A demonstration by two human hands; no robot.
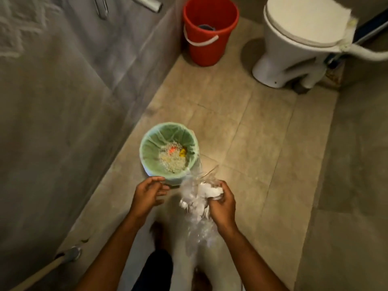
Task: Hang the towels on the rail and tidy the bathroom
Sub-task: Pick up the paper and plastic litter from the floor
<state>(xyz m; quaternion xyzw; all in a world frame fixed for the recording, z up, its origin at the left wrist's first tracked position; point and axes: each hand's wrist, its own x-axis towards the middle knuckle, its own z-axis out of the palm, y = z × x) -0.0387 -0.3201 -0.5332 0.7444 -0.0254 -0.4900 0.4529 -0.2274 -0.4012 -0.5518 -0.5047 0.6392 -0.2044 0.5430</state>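
The lined waste bin (pixel 152 143) sits just ahead and left of the right hand (pixel 222 204), which clutches crumpled plastic and paper (pixel 206 191); the left hand (pixel 150 193), loose-fingered and empty, hovers nearer its rim

Floor: large beige square tiles (pixel 262 127) with pale grout lines. Left side: grey matt tiled wall (pixel 63 101), with chrome metal fittings (pixel 147 4) at its top edge. Right side: a second grey wall (pixel 357 164). White ceramic toilet (pixel 294 38), lid closed, at the far right. Red plastic bucket with white handle (pixel 207 45) stands on the floor against the left wall. Lighting dim and warm, brighter at floor centre.
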